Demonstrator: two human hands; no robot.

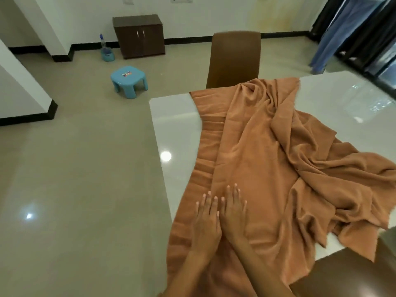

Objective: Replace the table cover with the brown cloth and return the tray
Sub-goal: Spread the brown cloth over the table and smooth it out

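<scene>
No text can be read here. The blue stool (129, 80), at the upper left of the frame, carries a small coloured sticker on top, but its print is too blurred.

**Where everything lies**

The cloth (267, 157) lies on the table (171, 125), crumpled to my right. My left hand (205, 224) and right hand (232, 215) rest flat on it, side by side. A chair (234, 58) stands behind the table. Left on the floor is a stool (129, 81), with a cabinet (139, 36) behind it.
</scene>
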